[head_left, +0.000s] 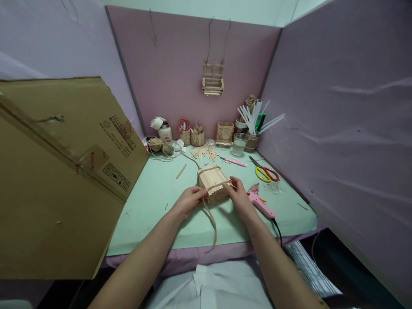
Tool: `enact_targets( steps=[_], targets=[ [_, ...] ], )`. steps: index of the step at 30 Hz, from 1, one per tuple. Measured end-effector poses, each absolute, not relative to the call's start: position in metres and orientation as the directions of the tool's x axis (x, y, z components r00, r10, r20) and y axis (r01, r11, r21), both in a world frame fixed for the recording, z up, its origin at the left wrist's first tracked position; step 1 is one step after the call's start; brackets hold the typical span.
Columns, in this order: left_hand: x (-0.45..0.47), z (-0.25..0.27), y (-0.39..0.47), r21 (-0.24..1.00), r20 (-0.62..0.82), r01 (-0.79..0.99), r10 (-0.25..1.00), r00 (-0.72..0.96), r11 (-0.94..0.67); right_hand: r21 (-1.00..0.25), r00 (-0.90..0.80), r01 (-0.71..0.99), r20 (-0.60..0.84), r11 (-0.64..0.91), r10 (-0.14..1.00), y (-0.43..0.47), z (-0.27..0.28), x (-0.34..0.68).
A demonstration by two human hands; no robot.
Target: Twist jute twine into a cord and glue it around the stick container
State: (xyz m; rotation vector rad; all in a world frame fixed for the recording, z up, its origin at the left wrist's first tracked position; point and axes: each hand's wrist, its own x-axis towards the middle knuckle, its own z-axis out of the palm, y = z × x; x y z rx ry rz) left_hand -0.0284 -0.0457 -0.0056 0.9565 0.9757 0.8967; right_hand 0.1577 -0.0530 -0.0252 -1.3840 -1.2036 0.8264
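A small box of pale wooden craft sticks [213,176] lies on the green tabletop between my hands. Jute twine [218,186] runs across its near end, and another strand crosses the far end. My left hand [189,201] pinches the twine at the box's near left corner. From there a loose tail of twine hangs toward the table's front edge. At the near right corner my right hand [237,193] has its fingers closed on the twine, beside the box's edge. The fingertips of both hands are partly hidden.
Right of the box lie a pink glue gun [261,205] with a black cord and scissors [267,174]. Behind are loose craft sticks [206,152], a pink craft knife [234,162], twine balls [161,146], and a glass [239,145]. A cardboard sheet [64,180] leans at left.
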Motion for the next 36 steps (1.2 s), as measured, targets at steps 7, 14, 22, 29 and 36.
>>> enact_targets(
  steps=[7,14,22,29,36],
  targets=[
    [-0.028,-0.007,-0.046,0.946,-0.241,-0.141,0.923,0.301,0.293,-0.816,0.28,0.551,0.379,0.175,0.882,-0.074,-0.022,0.13],
    [-0.027,-0.017,-0.042,0.966,-0.202,-0.095,0.935,0.292,0.239,-0.717,0.254,0.669,0.469,0.197,0.846,-0.074,-0.026,0.119],
    [-0.027,-0.003,-0.048,0.972,-0.12,-0.148,0.926,0.357,0.183,-0.799,0.311,0.561,0.445,0.216,0.84,-0.072,-0.025,0.122],
    [-0.029,0.028,-0.062,0.995,0.082,0.04,0.966,0.245,-0.094,-0.934,0.286,0.307,0.272,0.181,0.919,-0.071,-0.027,0.125],
    [-0.024,0.035,-0.06,0.951,0.203,0.194,0.958,0.201,-0.243,-0.989,0.297,0.136,0.101,0.063,0.949,-0.072,-0.026,0.12]
  ],
)
